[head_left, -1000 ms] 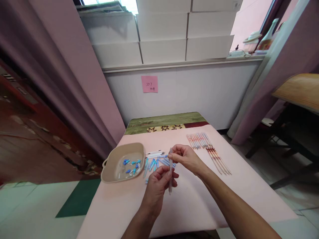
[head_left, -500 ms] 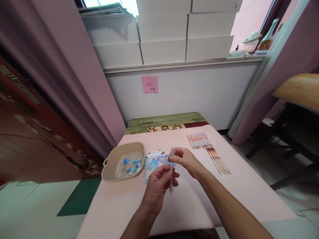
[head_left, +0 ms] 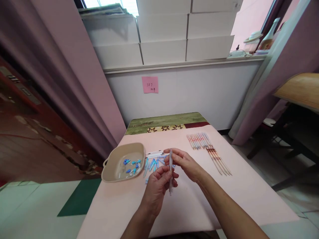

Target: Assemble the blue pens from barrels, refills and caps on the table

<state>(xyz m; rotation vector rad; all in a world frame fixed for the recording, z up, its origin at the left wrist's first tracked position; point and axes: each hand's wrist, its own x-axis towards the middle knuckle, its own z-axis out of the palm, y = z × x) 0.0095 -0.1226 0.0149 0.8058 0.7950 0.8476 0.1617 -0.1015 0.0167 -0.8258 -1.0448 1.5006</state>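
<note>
- One desk [head_left: 186,205], pink-covered.
- Basin [head_left: 111,166]: small blue parts [head_left: 125,162].
- Well right of it, finished-looking pens [head_left: 199,140] lined up.
- Beside it, blue barrels [head_left: 152,164], seemingly unused.
- Right of it, a clear pen [head_left: 170,162] gripped by left fingers [head_left: 165,178]; right fingers [head_left: 177,159] at its top, hold unclear.

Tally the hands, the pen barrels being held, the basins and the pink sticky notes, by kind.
Hands, left hand and right hand: 2
Held pen barrel: 1
Beige basin: 1
Pink sticky note: 1
Total: 5

Head view; from above; faces forward and down; table [head_left: 190,205] near; wall [head_left: 194,93] beyond
</note>
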